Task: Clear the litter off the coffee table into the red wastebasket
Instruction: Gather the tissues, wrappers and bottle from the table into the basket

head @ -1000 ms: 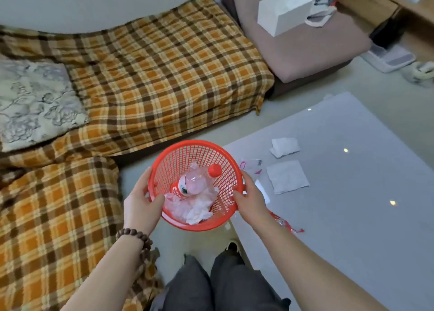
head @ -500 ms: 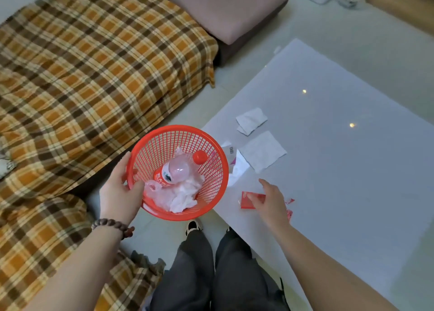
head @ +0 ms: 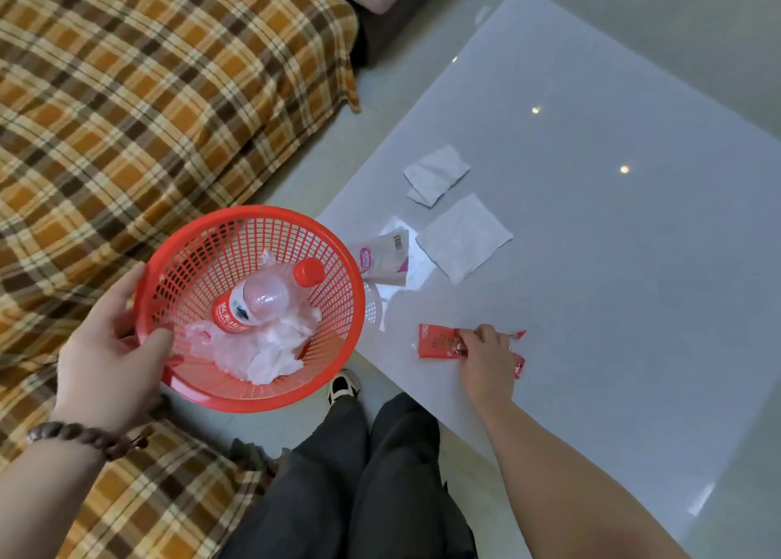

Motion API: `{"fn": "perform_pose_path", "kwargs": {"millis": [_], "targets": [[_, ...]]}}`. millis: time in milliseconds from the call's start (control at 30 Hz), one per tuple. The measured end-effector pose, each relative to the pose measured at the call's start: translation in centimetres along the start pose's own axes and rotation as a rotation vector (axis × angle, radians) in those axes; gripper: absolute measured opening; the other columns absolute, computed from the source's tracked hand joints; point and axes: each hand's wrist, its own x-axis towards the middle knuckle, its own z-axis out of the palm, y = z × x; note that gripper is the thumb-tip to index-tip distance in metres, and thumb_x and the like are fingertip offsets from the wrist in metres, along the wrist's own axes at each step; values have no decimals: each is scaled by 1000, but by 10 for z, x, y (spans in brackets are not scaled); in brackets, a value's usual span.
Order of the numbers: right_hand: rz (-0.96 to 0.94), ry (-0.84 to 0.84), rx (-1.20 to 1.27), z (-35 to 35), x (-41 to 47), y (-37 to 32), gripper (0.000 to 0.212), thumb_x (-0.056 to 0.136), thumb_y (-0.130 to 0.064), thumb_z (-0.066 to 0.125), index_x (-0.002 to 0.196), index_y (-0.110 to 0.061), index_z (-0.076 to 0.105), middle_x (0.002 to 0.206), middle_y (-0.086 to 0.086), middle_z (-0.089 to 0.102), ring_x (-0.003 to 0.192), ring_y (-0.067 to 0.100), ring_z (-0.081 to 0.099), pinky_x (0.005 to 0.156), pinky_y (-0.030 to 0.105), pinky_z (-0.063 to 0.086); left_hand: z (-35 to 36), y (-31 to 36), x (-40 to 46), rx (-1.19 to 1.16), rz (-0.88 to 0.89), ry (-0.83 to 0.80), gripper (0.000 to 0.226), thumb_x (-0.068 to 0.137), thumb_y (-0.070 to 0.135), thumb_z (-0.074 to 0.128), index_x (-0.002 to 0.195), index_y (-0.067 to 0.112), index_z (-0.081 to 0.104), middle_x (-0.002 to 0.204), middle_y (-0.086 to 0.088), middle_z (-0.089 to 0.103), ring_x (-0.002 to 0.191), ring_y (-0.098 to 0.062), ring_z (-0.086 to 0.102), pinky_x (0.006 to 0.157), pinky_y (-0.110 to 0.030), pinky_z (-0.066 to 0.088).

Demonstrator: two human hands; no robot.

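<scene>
Two bare hands in view. Left hand (head: 112, 343) grips the rim of the red wastebasket (head: 203, 394), thumb hooked inside over the mesh wall, fingers curled around the outside; basket held off the floor, tilted toward the camera, just beside the near edge of the coffee table (head: 634, 284). Beaded bracelet (head: 80, 436) on the left wrist.

Basket contents: clear plastic bottle (head: 253, 305) with red label, lying on its side; red cap (head: 309, 271) touching the bottle's end; crumpled white tissue (head: 262, 351) under and beside the bottle.

Right hand (head: 486, 360) lies palm-down on the tabletop, fingertips closed onto a red wrapper (head: 437, 341). Wrapper lies flat on the table; its left part is exposed, its right part is hidden under the hand, with red scraps showing past the knuckles. Whether it is pinched or only pressed: cannot tell.

Litter on the table: two white paper napkins, one flat (head: 462, 237), one folded (head: 435, 174) farther away; a white-and-pink packet (head: 382, 258) with a barcode, near the table corner, just beside the basket rim.

Plaid-covered sofa (head: 148, 94) at left. Dark trousers (head: 359, 482) and one shoe (head: 342, 385) at bottom.
</scene>
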Motion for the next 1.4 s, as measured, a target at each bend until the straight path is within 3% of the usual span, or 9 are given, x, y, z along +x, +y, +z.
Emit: {"fn": "perform_pose_path", "kwargs": {"millis": [267, 433, 600, 667, 767, 900, 1133, 1267, 1400], "targets": [[41, -34, 67, 3, 12, 3, 30, 89, -7, 45, 114, -16, 59, 109, 9, 56, 102, 28, 50, 77, 36, 47, 4, 12, -14, 14, -26, 29, 73, 64, 32, 56, 127, 65, 38, 104, 12, 67, 91, -14, 66, 83, -45, 53], [50, 134, 394, -26, -11, -25, 19, 91, -13, 52, 102, -14, 67, 96, 7, 62, 89, 27, 59, 75, 36, 49, 6, 17, -20, 89, 4, 99, 73, 76, 10, 62, 138, 42, 40, 109, 16, 61, 80, 6, 56, 74, -9, 36], [-94, 377, 718, -94, -59, -87, 16, 86, -17, 60, 91, -32, 63, 85, -17, 58, 78, 4, 60, 65, 11, 42, 1, 33, -33, 33, 2, 122, 64, 81, 13, 62, 140, 31, 44, 95, 15, 59, 69, 17, 54, 53, 1, 36], [-243, 403, 737, -119, -77, -122, 15, 85, -20, 61, 93, -33, 62, 85, -21, 57, 79, 1, 58, 63, 9, 43, 0, 40, -36, 4, 9, 104, 64, 82, 12, 60, 141, 28, 43, 93, 17, 58, 72, 23, 52, 52, 5, 34], [-531, 292, 642, -139, -90, -175, 14, 85, -17, 61, 93, -28, 66, 90, -12, 61, 80, 3, 56, 68, 13, 45, -2, 51, -41, -48, 15, 77, 65, 81, 11, 58, 141, 33, 43, 103, 14, 58, 75, 16, 53, 56, 3, 35], [-696, 114, 296, -135, -79, -220, 20, 90, -17, 53, 103, -15, 68, 95, 7, 63, 91, 24, 54, 73, 38, 48, -4, 61, -46, -105, 18, 74, 64, 83, 11, 57, 139, 38, 43, 104, 13, 61, 80, 7, 57, 63, -5, 38], [-690, -8, 143, -126, -64, -232, 28, 88, -17, 55, 115, -17, 62, 115, 8, 63, 104, 29, 58, 82, 41, 51, -16, 57, -43, -153, 2, 104, 61, 84, 8, 57, 140, 28, 46, 102, 14, 59, 74, 30, 47, 55, 6, 33], [-682, 113, 373, -133, -57, -226, 26, 87, -25, 58, 111, -17, 63, 111, 4, 63, 103, 21, 55, 84, 36, 47, -25, 47, -37, -144, -62, 146, 56, 89, 20, 58, 142, 30, 43, 104, 12, 58, 68, 29, 47, 49, 6, 32], [-443, 252, 458, -133, -16, -187, 27, 84, -22, 64, 110, -16, 61, 111, 6, 54, 105, 23, 50, 83, 31, 42, -33, 35, -32, -114, -120, 181, 58, 88, 19, 59, 141, 34, 42, 96, 16, 59, 68, 20, 51, 49, 2, 34]]}}
